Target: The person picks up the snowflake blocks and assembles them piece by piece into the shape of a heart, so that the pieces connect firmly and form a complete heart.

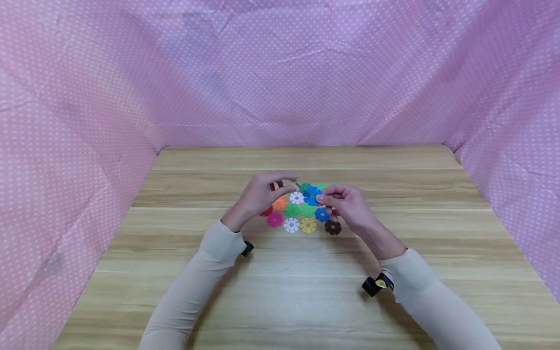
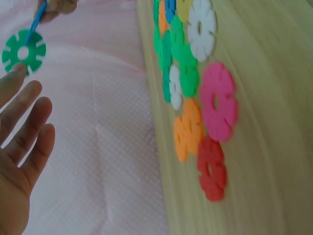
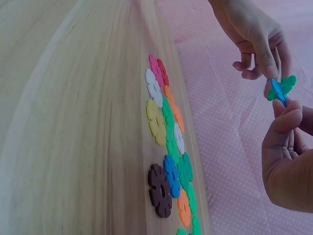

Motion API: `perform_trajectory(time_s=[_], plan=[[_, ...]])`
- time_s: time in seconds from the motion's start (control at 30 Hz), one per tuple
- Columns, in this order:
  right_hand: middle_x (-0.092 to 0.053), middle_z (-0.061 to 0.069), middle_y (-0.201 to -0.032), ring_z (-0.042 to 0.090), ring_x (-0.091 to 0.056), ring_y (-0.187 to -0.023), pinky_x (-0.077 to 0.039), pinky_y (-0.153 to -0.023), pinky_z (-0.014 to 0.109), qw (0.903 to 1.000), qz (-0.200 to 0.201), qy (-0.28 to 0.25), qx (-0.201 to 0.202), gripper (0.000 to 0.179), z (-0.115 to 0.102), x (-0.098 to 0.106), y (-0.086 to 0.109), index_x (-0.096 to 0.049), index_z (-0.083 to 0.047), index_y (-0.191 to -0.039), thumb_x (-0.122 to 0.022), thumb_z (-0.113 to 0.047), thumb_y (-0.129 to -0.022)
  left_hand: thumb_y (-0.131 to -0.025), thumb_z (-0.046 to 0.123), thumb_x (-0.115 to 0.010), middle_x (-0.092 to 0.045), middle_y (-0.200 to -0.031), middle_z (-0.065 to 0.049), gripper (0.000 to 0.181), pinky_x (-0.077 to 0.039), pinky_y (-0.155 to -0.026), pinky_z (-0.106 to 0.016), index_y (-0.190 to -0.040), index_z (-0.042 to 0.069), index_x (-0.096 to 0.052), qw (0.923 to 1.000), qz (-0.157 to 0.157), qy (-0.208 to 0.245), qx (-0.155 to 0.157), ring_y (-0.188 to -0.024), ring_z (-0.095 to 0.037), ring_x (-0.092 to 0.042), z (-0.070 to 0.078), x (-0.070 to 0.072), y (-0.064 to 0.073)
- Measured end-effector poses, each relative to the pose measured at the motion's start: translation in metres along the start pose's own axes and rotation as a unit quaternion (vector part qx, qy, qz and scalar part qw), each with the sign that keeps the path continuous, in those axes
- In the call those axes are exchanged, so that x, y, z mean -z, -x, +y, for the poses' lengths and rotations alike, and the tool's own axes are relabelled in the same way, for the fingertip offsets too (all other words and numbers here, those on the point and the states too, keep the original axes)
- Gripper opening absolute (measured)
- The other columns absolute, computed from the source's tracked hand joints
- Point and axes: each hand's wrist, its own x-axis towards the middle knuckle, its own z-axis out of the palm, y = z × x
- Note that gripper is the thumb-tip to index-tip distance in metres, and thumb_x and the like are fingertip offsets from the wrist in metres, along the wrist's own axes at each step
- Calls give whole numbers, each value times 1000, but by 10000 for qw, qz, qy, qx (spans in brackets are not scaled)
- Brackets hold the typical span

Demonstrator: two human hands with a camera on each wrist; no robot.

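Observation:
Above the table, a blue notched flower disc [image 1: 312, 196] is joined crosswise with a green notched disc [image 2: 23, 53]. My right hand [image 1: 353, 209] pinches the blue disc between thumb and fingertips; in the right wrist view that hand comes from the lower right. From the other side, my left hand [image 1: 258, 198] holds the green disc at its edge between thumb and index finger. Its remaining fingers are spread loosely in the left wrist view. Below both hands lies a flat group of similar discs, among them white [image 1: 291, 225], yellow [image 1: 308, 225], pink [image 1: 274, 219] and brown [image 1: 333, 227].
The discs lie on a wood-grain table [image 1: 280, 301]. Orange [image 1: 279, 203], red [image 2: 212, 169] and several green ones sit in the group, with another blue disc [image 3: 171, 176]. Pink dotted cloth [image 1: 280, 87] hangs behind and at both sides. Each wrist carries a small black camera.

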Motion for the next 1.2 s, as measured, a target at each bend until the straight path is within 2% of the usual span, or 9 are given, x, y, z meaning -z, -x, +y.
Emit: perform_trajectory(time_s=[0.1,0.2,0.33,0.53,0.67,0.83,1.03,1.2], plan=[[-65,7,-76,12,-52,-57,-43,-48,24,10000,32,50,0,17,1,3,1,-63,10,-103,-68,-4,-96,-90,16,-78,-74,-110,4,27,-53,-64,-30,-116,16,-76,9976,58,144,676,-80,-13,-61,-6,4,6],[-65,9,-79,13,-53,-58,-44,-49,25,9999,57,100,-44,17,1,6,3,-64,8,-104,-69,-5,-95,-91,23,-77,-73,-109,5,27,-52,-68,-33,-117,18,-75,9922,42,316,1202,-85,-15,-62,-14,9,12],[-65,11,-82,14,-52,-59,-43,-50,25,9999,94,100,-90,18,2,10,4,-63,8,-105,-69,-7,-96,-91,29,-77,-72,-111,1,30,-53,-67,-36,-120,18,-73,9847,-109,333,1708,-89,-19,-61,-25,15,20],[-68,9,-85,18,-51,-61,-43,-49,24,9999,107,-14,-111,16,4,16,6,-64,7,-103,-69,-7,-96,-91,29,-78,-70,-115,-3,40,-53,-68,-38,-125,10,-70,9705,-482,238,2350,-90,-23,-61,-45,23,32],[-69,4,-86,15,-51,-60,-42,-49,24,9998,150,-40,-141,14,5,20,7,-64,5,-102,-68,-7,-96,-92,25,-77,-70,-113,-4,37,-53,-74,-39,-124,8,-70,9657,-730,50,2491,-91,-24,-62,-57,26,38],[-70,6,-89,13,-51,-60,-43,-50,24,9996,159,28,-212,17,7,24,8,-64,5,-103,-69,-10,-96,-92,24,-77,-69,-113,-4,34,-53,-81,-38,-122,9,-71,9601,-995,-132,2611,-96,-24,-62,-66,28,42],[-70,7,-88,13,-52,-60,-43,-50,24,9996,165,-53,-215,3,8,28,10,-69,-7,-95,-67,-7,-97,-90,20,-79,-67,-116,-2,35,-50,-89,-39,-122,9,-71,9462,-1416,-251,2899,-101,-24,-58,-66,29,42],[-69,2,-85,12,-53,-60,-43,-49,23,9997,157,-69,-199,3,9,29,10,-69,-6,-95,-69,-9,-97,-85,22,-84,-63,-112,-1,42,-49,-88,-37,-124,10,-71,9401,-1731,-502,2893,-98,-24,-54,-65,28,41]])
